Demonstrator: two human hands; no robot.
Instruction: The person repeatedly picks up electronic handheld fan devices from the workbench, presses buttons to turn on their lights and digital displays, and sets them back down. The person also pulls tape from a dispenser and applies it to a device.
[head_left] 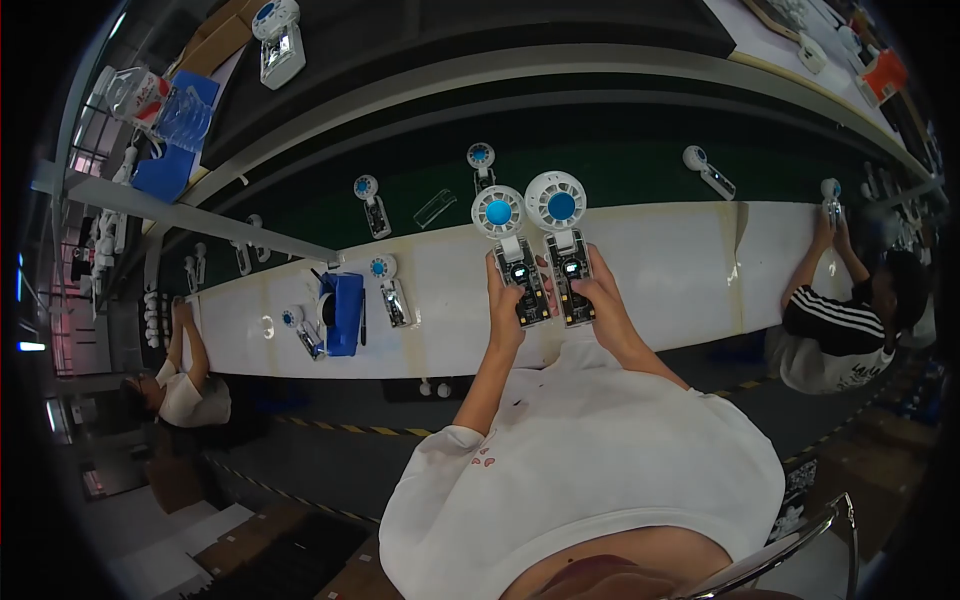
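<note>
Two white handheld fans with blue hubs stand side by side in front of me, each with a bare circuit board and a small lit display in its handle. My left hand (pixel 507 303) is closed around the handle of the left fan (pixel 499 214), thumb on the board. Around the right fan (pixel 559 203) my right hand (pixel 606 302) is closed likewise, thumb resting on its board. The fan heads point away from me, almost touching. Behind the left fan, another fan (pixel 480 156) lies partly hidden on the green belt.
On the white table (pixel 650 260) are a blue holder (pixel 343 314), a fan (pixel 389 290) and another fan (pixel 303 330). Further fans and a clear cover (pixel 435 209) lie on the green belt (pixel 620 160). Co-workers sit left (pixel 190 390) and right (pixel 850 320). A shelf (pixel 500 70) runs above.
</note>
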